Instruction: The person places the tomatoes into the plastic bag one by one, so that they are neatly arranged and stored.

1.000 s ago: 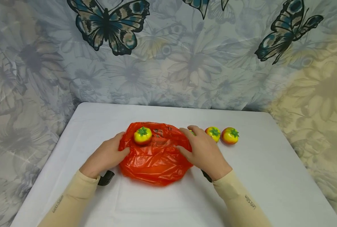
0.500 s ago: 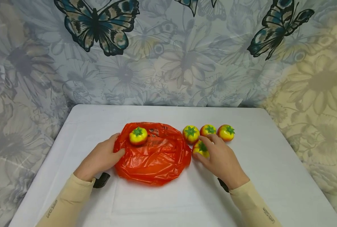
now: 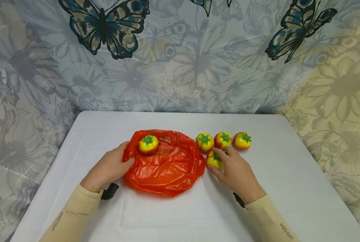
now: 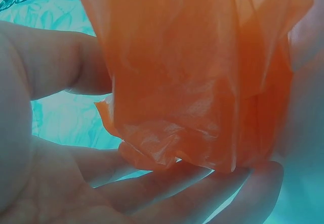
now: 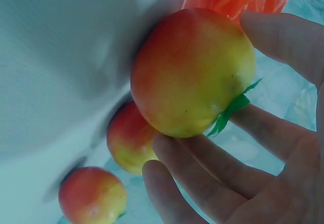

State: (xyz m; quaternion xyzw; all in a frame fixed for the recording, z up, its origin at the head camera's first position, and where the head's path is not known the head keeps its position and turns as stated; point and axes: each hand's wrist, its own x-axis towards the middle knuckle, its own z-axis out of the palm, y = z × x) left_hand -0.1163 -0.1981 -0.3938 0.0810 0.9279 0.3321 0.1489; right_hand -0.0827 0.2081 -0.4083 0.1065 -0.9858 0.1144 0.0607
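A red plastic bag (image 3: 168,171) lies crumpled on the table, with one yellow-red tomato (image 3: 148,144) on top near its back left. My left hand (image 3: 110,167) grips the bag's left edge; in the left wrist view the bag (image 4: 172,72) sits between thumb and fingers. My right hand (image 3: 236,171) holds a tomato (image 3: 214,160) just right of the bag, thumb on one side and fingers on the other. The right wrist view shows this tomato (image 5: 192,72) close up, its green leaves turned toward the palm.
Behind the right hand three more tomatoes stand in a row: a left one (image 3: 205,142), a middle one (image 3: 222,139) and a right one (image 3: 242,140). A white cloth covers the table (image 3: 168,222). A butterfly-print curtain (image 3: 180,84) hangs behind it.
My right hand has moved off the bag's right side, to the right, and its fingers have closed around the front tomato. My left hand stays at the bag's left edge.
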